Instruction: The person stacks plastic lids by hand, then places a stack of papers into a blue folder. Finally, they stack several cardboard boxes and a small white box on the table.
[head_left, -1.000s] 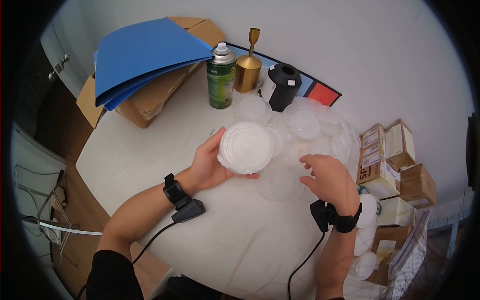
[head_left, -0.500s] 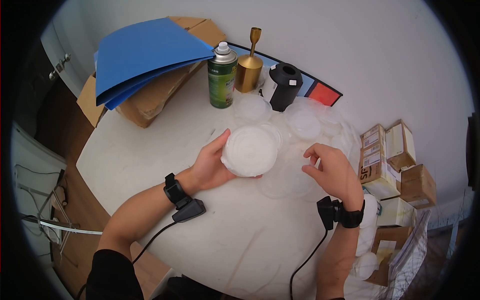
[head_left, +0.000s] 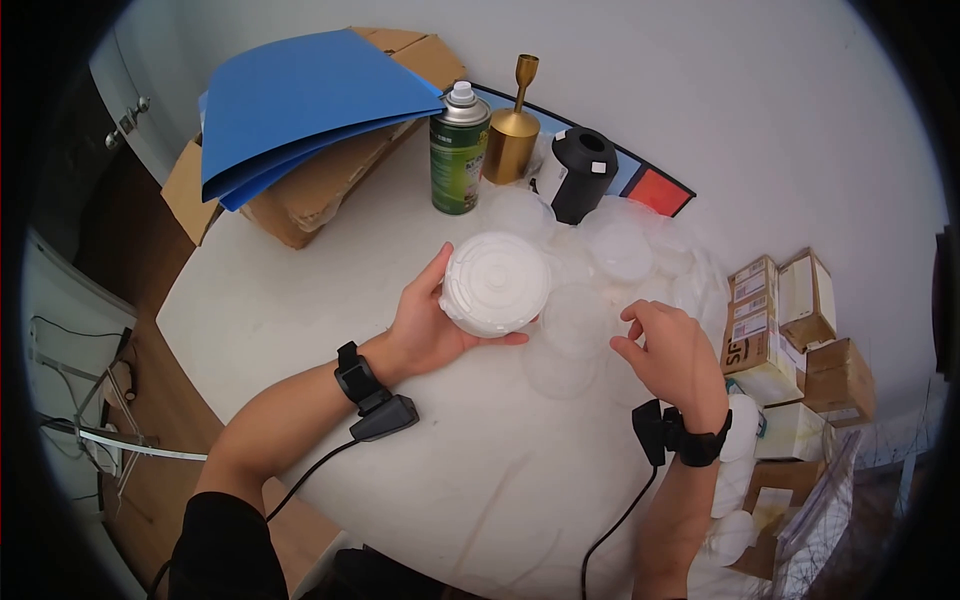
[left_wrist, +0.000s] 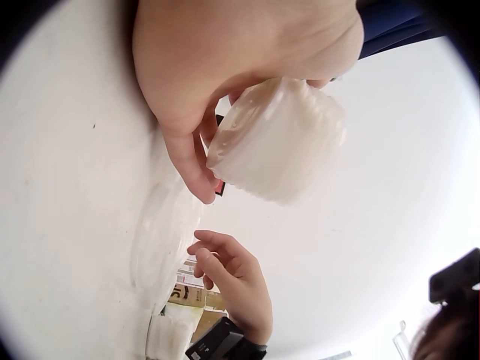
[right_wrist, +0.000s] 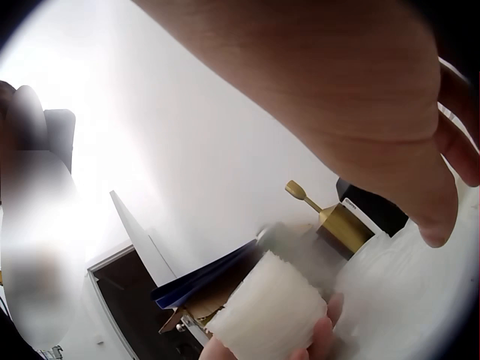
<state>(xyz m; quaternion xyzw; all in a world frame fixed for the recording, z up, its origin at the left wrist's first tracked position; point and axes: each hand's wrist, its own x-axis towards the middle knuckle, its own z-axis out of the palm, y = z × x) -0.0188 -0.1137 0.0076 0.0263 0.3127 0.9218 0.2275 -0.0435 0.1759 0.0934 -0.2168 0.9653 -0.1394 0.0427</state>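
Note:
In the head view the left hand (head_left: pixel 425 325) grips a thick round stack of whitish translucent lids (head_left: pixel 495 283) above the table, thumb at its left edge and fingers beneath. The left wrist view shows the ridged side of this stack (left_wrist: pixel 281 146) close to the palm. To its right, the right hand (head_left: pixel 675 355) hovers with loosely bent fingers and holds nothing. Between the hands, clear round lids (head_left: pixel 577 322) overlap near the table surface. More loose lids (head_left: pixel 620 250) lie beyond the right hand. The right wrist view has the held stack (right_wrist: pixel 270 311) at the bottom.
Behind the lids stand a green spray can (head_left: pixel 459 155), a brass candle holder (head_left: pixel 512 145) and a black cylinder (head_left: pixel 583 175). Blue folders (head_left: pixel 310 100) lie on a cardboard box (head_left: pixel 325 195) at the back left. Several small boxes (head_left: pixel 755 320) are beyond the table's right side.
The held stack's face has tilted and turned slightly in the left hand. The right hand has shifted a little right, its fingers closer together. The head view has shifted slightly.

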